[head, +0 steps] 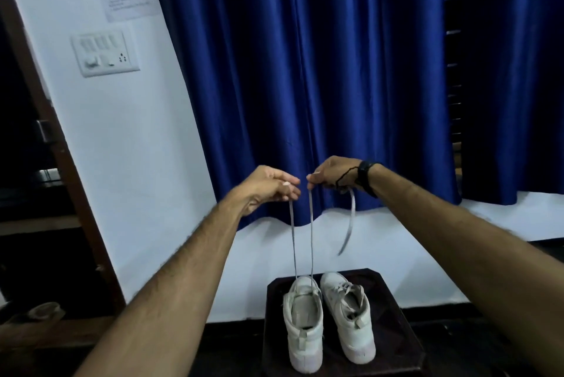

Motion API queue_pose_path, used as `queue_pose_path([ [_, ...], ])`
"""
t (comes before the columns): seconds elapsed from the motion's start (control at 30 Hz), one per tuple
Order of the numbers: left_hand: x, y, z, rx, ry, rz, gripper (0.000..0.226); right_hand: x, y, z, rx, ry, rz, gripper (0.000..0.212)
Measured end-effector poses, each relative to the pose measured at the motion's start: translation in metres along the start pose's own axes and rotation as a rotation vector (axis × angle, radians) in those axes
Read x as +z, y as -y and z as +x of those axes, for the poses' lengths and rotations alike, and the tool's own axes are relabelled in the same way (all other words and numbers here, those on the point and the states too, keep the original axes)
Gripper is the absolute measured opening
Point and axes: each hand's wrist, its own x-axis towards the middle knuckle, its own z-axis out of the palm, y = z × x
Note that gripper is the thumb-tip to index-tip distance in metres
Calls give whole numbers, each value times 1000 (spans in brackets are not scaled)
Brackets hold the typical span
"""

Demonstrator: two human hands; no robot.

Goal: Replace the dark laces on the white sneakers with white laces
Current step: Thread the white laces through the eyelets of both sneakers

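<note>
Lace [311, 236] ran as two near-vertical strands from the left sneaker [303, 323] on the dark stool [393, 343] straight up to the hands, raised well above it. Left hand [268, 185] pinched one strand, right hand [334, 175] the other, tail dangling right. Hands nearly touching, equally near. Right sneaker [349, 318] looked laced already.

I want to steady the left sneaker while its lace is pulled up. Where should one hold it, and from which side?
Grip the heel collar of the left sneaker from the near side. Its heel faces the person, and both strands of the white lace rise from the far end to the left hand and right hand, so the heel is free.
</note>
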Motion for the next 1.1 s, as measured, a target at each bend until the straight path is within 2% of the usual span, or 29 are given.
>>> queue_pose_path([
  [0.1, 7, 12, 1, 24, 25, -142, 38, -3, 3, -2, -11, 52, -9, 34],
  [0.27, 19, 24, -1, 90, 5, -327, 22, 1, -3, 7, -46, 36, -65, 27],
  [0.33, 25, 25, -2, 103, -44, -342, 21, 6, -9, 14, -80, -11, -80, 26],
  [0.47, 29, 35, 3, 102, -238, -345, 29, 13, -22, 26, -124, -64, -137, 30],
  [0.57, 29, 41, 5, 114, -177, -442, 19, 14, -26, 25, -119, -2, -189, 26],
  [0.63, 29, 42, 4, 126, -175, -402, 17, 11, -27, 23, -133, 3, -209, 25],
  [0.8, 41, 41, 9, 175, -398, -142, 16, 12, -27, 15, -195, -1, -235, 24],
  [1.0, 69, 38, 3, 84, -304, -346, 19, 27, -26, 13, -247, -101, -345, 26],
  [1.1, 70, 43, 9, 85, -390, -264, 21, 24, -31, 7, -257, -58, -194, 25],
])
